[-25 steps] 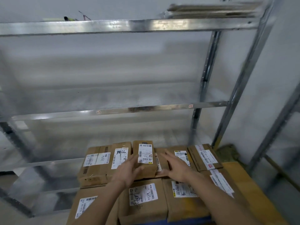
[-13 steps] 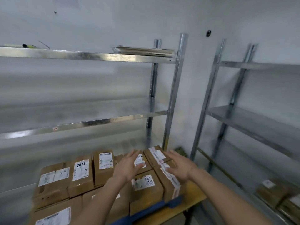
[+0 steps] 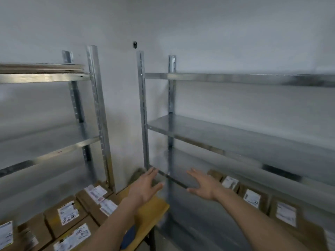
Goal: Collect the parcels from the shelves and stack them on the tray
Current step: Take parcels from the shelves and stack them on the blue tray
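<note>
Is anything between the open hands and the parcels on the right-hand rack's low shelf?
Partly. Both hands, left and right, are empty and spread. The rack's front post and a shelf edge cross between them. The parcels lie beyond the right hand, under the shelf above; nothing else visibly blocks them.

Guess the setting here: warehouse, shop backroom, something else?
Likely a parcel storeroom or small warehouse: bare metal shelving along plain walls, labelled cardboard parcels on a low shelf, and more parcels stacked bottom left.
</note>
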